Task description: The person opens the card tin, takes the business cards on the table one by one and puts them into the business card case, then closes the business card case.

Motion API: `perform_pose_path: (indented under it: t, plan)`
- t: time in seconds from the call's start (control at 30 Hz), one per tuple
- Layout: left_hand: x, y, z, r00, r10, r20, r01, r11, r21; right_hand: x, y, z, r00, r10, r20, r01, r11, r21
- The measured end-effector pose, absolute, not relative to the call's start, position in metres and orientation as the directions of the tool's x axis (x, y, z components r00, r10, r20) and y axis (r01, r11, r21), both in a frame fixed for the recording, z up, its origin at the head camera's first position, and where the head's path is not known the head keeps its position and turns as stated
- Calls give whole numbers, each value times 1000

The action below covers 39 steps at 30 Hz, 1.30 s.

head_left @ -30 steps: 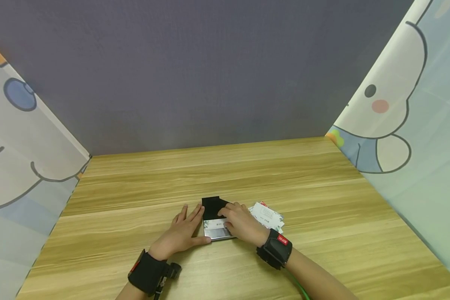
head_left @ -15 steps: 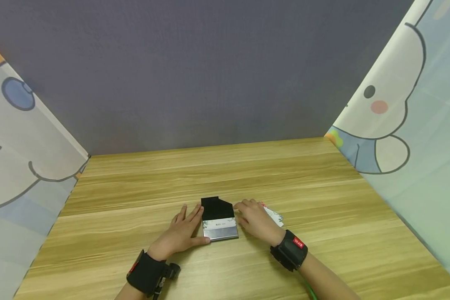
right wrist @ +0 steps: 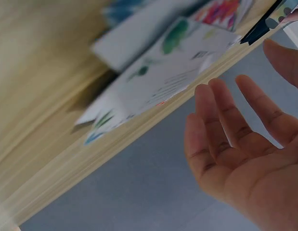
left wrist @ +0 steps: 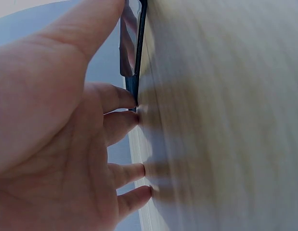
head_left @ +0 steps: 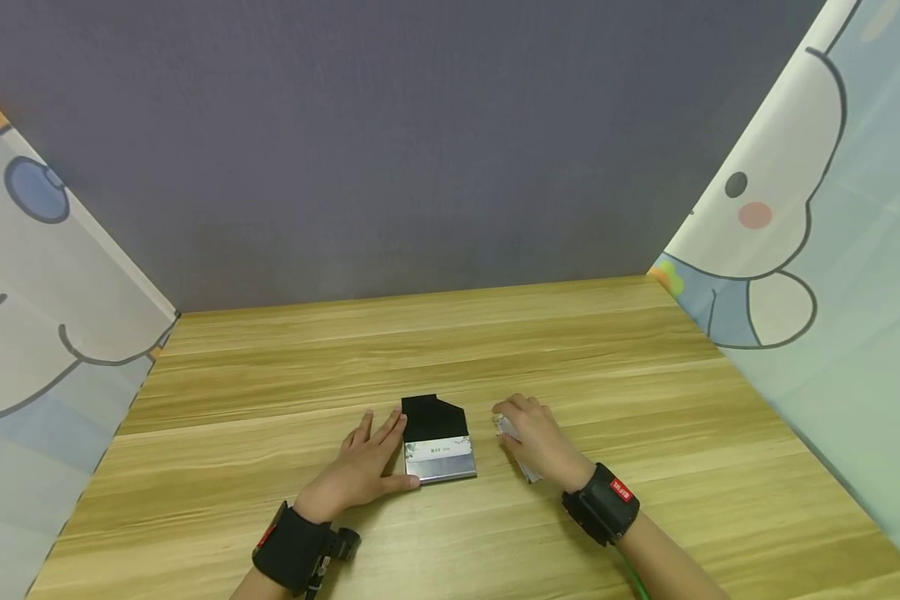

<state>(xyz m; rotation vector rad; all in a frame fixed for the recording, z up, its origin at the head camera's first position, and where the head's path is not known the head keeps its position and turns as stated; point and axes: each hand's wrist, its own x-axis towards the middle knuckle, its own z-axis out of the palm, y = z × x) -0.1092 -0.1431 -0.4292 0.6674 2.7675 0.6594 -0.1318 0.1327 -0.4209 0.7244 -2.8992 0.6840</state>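
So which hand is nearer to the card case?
The left. The left hand lies beside the card case, its fingers and thumb at the left edge; the right hand is apart from it, off to the right, over the loose cards.

Cards partly hidden by right grip, head view; print unreadable. Left wrist view crops case.

Card case, silver front, black interior panel with one cut corner; lying open, flat. Inside: white printed card, leaf motif, lower part behind the silver front. Loose white cards, leaf and flower prints, unevenly overlapped; right of the case, apart from it.
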Motion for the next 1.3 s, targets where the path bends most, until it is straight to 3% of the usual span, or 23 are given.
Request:
perform_pose_path:
  t: [0.43,1.3]
  plan:
    - [-110,-143,-429,-872,478,-103,379,793,476,-128,148,-420,-928,-352,126,-372,835,-405]
    - [-111,-144,-432,-873,478,-100,378,791,480,-125,162,-425,-944,-301,135,-330,863,-382]
